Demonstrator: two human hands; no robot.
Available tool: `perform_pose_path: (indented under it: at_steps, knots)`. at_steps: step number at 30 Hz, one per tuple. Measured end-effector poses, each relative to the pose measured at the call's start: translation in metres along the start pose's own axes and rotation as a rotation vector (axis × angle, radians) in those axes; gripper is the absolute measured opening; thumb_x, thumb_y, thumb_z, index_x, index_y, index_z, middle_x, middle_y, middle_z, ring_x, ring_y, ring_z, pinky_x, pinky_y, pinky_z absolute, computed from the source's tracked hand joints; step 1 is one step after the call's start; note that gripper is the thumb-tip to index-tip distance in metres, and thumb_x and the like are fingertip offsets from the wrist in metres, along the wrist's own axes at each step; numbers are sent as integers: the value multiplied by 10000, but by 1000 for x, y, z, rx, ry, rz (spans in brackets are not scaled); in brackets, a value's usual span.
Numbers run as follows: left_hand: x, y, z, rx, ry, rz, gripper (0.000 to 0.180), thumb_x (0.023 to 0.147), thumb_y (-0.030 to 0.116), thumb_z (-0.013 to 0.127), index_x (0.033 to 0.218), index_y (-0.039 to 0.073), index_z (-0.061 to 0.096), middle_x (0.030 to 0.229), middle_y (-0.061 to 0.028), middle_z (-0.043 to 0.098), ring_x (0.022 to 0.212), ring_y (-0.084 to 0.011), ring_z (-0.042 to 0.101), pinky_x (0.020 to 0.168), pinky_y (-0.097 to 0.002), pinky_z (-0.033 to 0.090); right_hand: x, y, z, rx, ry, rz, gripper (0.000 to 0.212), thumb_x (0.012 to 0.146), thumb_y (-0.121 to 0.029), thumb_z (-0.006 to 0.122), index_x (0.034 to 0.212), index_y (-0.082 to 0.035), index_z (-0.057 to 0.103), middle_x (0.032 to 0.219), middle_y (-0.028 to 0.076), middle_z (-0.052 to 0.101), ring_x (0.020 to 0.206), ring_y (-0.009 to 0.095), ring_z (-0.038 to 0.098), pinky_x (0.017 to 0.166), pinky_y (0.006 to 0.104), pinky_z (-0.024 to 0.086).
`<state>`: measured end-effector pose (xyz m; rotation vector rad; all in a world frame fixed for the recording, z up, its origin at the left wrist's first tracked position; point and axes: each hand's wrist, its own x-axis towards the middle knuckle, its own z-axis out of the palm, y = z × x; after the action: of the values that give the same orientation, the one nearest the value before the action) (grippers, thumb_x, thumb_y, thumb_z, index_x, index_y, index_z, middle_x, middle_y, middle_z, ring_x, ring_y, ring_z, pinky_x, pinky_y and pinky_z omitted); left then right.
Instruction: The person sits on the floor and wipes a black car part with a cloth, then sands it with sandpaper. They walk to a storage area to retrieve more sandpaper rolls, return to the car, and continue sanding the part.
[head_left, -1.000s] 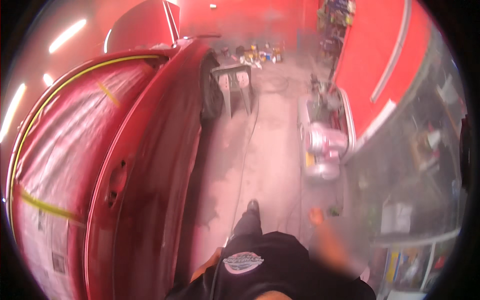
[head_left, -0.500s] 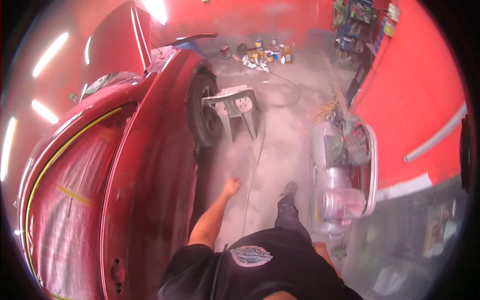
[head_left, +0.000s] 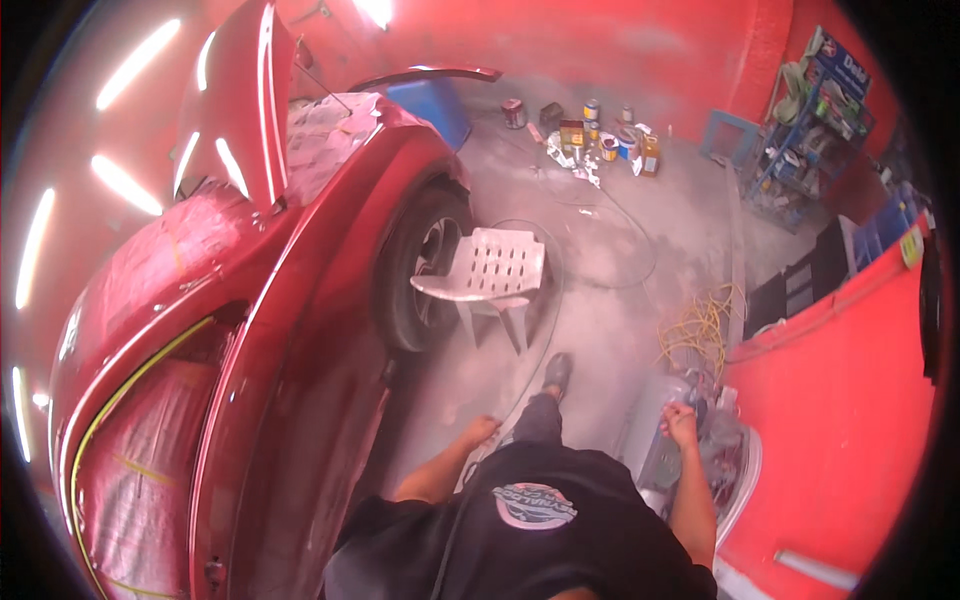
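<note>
My left hand (head_left: 484,429) is out in front of me on the left, fingers loosely curled, with nothing visible in it. A thin hose (head_left: 535,385) passes close to it on the floor. My right hand (head_left: 680,425), also curled and apparently empty, is raised over the grey machine (head_left: 650,460) by the right wall. To my left stands a dark red car (head_left: 310,370). Its window is masked with a covering sheet (head_left: 150,480) edged in yellow tape. Beside the front wheel (head_left: 410,270) is a dusty white plastic chair (head_left: 495,265).
Paint cans (head_left: 590,110) and boxes sit on the floor by the back wall. A yellow cord (head_left: 700,330) lies coiled ahead on the right, before a dark panel (head_left: 800,290). A cluttered blue shelf (head_left: 815,150) fills the far right corner. The car's hood (head_left: 235,110) stands raised.
I have moved forward along the car, and the chair and wheel now look nearer. My right hand has risen from beside my body to over the machine. My left hand stays curled.
</note>
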<state>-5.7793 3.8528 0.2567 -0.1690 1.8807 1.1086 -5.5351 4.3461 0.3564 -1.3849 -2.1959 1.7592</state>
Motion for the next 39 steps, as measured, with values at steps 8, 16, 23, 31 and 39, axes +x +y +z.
perform_pose_path:
  at_steps: [8,16,23,31,39]
  knots:
    - [209,333,83,177,-84,373,403,940,373,674,1029,-13,746,913,-186,755,891,-264,716,813,-418,553,155,25,-18,-215,-70,61,226,980,-237,649,1082,-44,706,723,51,661,542,149,615,457,324,489]
    - [386,508,98,592,-102,725,377,901,346,645,1035,11,755,991,-266,734,999,-412,711,898,-468,550,247,-40,-56,75,-2,411,225,986,-241,651,1085,-49,711,770,23,656,606,129,612,513,298,498]
    - [483,544,126,871,-69,404,419,895,371,578,1012,13,761,1071,-262,714,1044,-439,680,947,-509,535,422,-84,-141,157,31,423,223,991,-245,652,1088,-54,715,811,-1,650,662,112,609,561,276,505]
    - [524,649,164,540,-214,98,371,963,372,584,1023,40,739,954,-209,724,812,-327,679,740,-480,563,629,-187,-321,-140,202,103,222,996,-248,653,1091,-59,721,858,-29,644,726,92,606,616,251,514]
    - [714,802,263,763,-474,1047,286,975,279,577,872,56,722,801,-102,700,662,-219,674,564,-377,554,730,-279,-370,80,530,-280,243,972,-242,675,1058,-16,701,807,72,679,746,193,662,665,374,546]
